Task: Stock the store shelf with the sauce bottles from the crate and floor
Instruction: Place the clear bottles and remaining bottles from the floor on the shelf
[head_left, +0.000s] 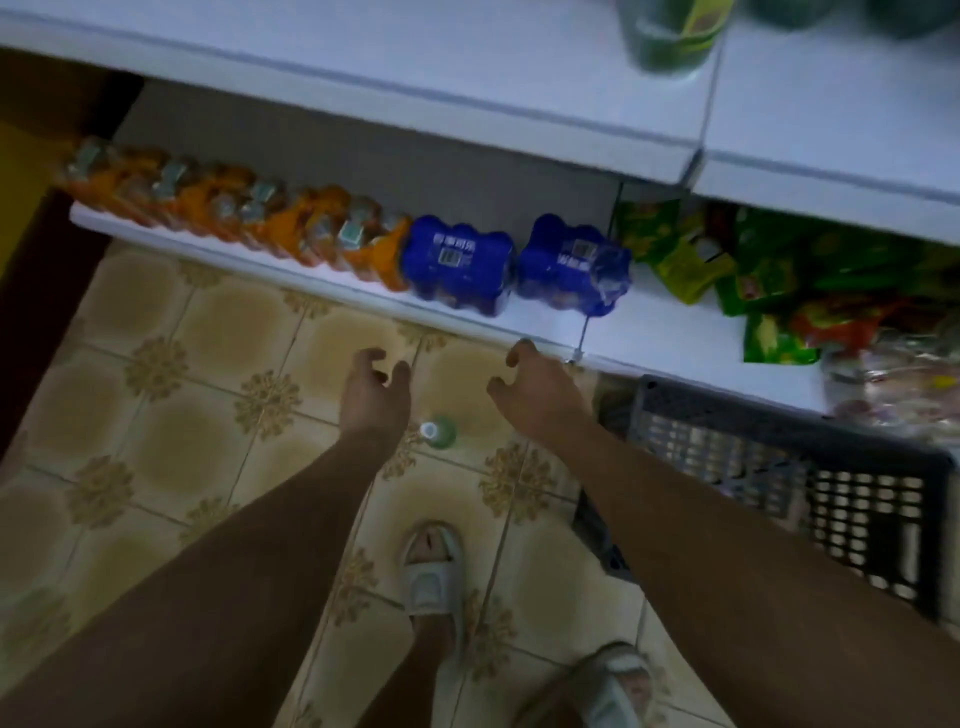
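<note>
White shelf (675, 338) up top w/ orange packs (249, 218) & blue packs (460, 267); black crate (779, 467) at right. Both hands, left (375, 387) & right (537, 387), loosely curled, holding nothing. Sauce bottle (439, 430) stands on floor (156, 415) betw. them, just below.

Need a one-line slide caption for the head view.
Both empty hands, left hand and right hand, reach toward the bottom shelf, above a bottle standing on the tiled floor.
</note>
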